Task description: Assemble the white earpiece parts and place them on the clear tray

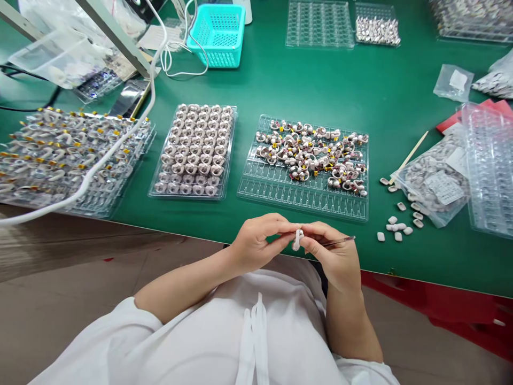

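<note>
Just above the table's front edge, my left hand pinches a small off-white ear-clip earbud part between thumb and fingertips. My right hand meets it there, its thumb and forefinger closed on the same part. Thin metal tweezers lie in the right hand's grip, pointing out to the right. Beyond both hands, a transparent tray carries a heap of similar ear-clip parts with yellow and pink bits. Loose small off-white caps lie right of my right hand.
At left stand a tray of beige pieces in rows and stacked trays with yellow-tabbed parts. A white cable crosses them. A turquoise basket stands behind. Rightward are a bag of caps, a wooden stick and stacked trays.
</note>
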The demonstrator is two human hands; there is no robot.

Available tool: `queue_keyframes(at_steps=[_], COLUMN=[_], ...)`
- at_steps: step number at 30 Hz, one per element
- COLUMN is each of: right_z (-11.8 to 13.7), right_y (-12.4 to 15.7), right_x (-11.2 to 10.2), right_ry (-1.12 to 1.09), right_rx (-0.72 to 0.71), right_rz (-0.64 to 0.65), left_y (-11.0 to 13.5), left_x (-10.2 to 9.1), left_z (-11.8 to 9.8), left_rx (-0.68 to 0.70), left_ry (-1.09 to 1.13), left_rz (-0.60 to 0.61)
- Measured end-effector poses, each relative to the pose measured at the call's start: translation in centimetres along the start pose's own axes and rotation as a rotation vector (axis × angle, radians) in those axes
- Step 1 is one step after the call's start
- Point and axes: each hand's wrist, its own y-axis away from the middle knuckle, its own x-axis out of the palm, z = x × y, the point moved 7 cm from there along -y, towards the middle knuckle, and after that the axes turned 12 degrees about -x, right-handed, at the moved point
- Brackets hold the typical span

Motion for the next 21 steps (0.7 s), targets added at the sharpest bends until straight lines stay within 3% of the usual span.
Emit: queue_keyframes(at_steps=[7,14,21], right_z=[-0.12,-0.08,0.34], right_y=[-0.16,-0.14,0.08], right_x=[-0.19,-0.12,-0.03], right_ry=[-0.042,-0.037,0.046], right_rx=[-0.013,-0.041,-0.082], right_rz=[0.000,0.053,0.072], left_y=[0.29,0.31,0.35], left_x=[0.14,0.58,0.45], left_z=[-0.18,-0.71,-0.38], left_rx=[0.041,0.055,0.015], left_ry=[-0.095,-0.028,-0.007], left_rz=[0.052,0.113,0.042])
